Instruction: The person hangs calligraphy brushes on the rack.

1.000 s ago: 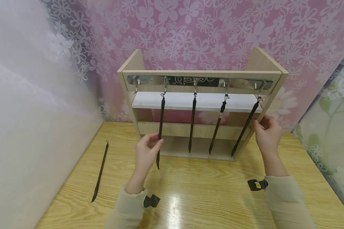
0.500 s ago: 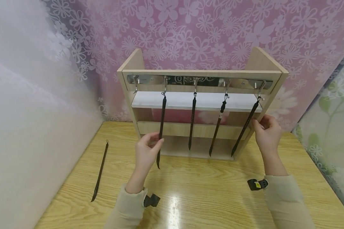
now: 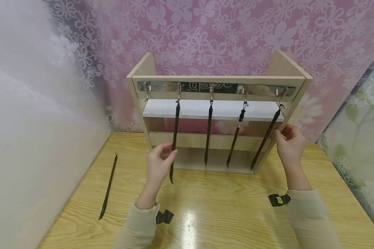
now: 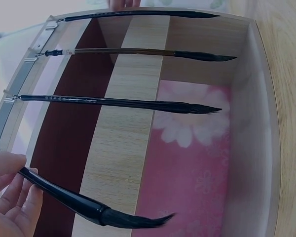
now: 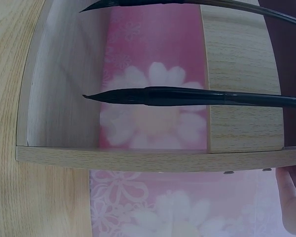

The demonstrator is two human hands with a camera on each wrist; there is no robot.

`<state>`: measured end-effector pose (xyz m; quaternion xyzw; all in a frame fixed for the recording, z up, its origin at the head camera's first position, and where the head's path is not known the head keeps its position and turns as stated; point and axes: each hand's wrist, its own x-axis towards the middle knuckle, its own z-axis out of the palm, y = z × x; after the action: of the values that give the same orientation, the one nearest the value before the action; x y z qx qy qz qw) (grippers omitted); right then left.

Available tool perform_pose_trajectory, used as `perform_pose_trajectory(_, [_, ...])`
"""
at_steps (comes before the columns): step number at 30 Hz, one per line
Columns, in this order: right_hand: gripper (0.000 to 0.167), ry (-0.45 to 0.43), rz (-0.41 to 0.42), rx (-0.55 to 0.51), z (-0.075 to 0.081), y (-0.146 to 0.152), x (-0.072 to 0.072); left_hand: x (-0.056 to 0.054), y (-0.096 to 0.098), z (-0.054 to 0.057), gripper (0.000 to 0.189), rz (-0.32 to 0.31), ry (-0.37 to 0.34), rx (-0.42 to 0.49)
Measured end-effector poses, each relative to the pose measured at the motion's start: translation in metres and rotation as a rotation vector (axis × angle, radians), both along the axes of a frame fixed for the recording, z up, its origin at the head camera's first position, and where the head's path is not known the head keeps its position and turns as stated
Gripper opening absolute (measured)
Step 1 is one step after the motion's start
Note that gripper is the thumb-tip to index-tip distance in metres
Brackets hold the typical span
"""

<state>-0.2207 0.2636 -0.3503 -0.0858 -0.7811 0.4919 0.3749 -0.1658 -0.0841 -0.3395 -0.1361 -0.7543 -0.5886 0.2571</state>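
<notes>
My left hand pinches a dark calligraphy brush between thumb and fingers, low on its handle. Its curved bristle tip points down below the hand. The brush's cord loop is at the tip of the second hook from the left; whether it is over the hook I cannot tell. My right hand grips the right side edge of the wooden shelf unit, thumb in front. Beside it hangs the rightmost brush; two more, a dark brush and a brown-handled brush, hang between the hands.
Another brush lies on the wooden table, left of the unit. A metal hook rail runs across the unit's top front, its leftmost hook bare. A white wall borders the left side, and a flowered pink curtain hangs behind.
The held brush's upper end has shifted slightly right and up toward the second hook. The two middle hanging brushes have swayed a little. My right hand has kept its place.
</notes>
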Motion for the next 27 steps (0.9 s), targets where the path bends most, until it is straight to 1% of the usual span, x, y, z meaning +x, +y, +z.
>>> perform_pose_trajectory(1, [0.025, -0.002, 0.000, -0.001, 0.000, 0.000, 0.000, -0.001, 0.000, -0.001, 0.018, -0.003, 0.006, 0.001])
perform_pose_trajectory(4, [0.026, -0.005, -0.002, 0.002, 0.000, 0.000, 0.000, -0.008, -0.003, -0.011, 0.019, -0.014, 0.014, 0.018])
perform_pose_trajectory(8, [0.025, -0.001, -0.003, 0.004, 0.000, 0.000, 0.000, -0.017, -0.007, -0.024, 0.020, -0.023, 0.006, 0.033])
perform_pose_trajectory(10, [0.025, 0.005, -0.003, 0.002, 0.000, 0.000, 0.000, -0.019, -0.007, -0.026, 0.020, -0.026, 0.005, 0.034])
perform_pose_trajectory(13, [0.024, 0.008, -0.007, 0.006, -0.001, 0.000, 0.000, -0.019, -0.008, -0.027, 0.020, -0.027, 0.005, 0.032])
perform_pose_trajectory(16, [0.024, 0.005, -0.013, 0.009, -0.002, 0.001, 0.000, -0.018, -0.007, -0.024, 0.020, -0.023, 0.000, 0.025])
perform_pose_trajectory(21, [0.023, 0.002, -0.019, 0.009, -0.002, 0.001, -0.001, -0.005, -0.003, -0.007, 0.018, -0.010, -0.002, 0.009])
perform_pose_trajectory(23, [0.023, 0.006, -0.017, 0.008, -0.002, 0.001, -0.001, -0.002, -0.001, -0.002, 0.018, -0.004, -0.007, 0.005])
perform_pose_trajectory(27, [0.022, 0.013, -0.012, -0.001, -0.001, 0.000, -0.001, -0.011, -0.004, -0.015, 0.019, -0.010, -0.006, 0.012])
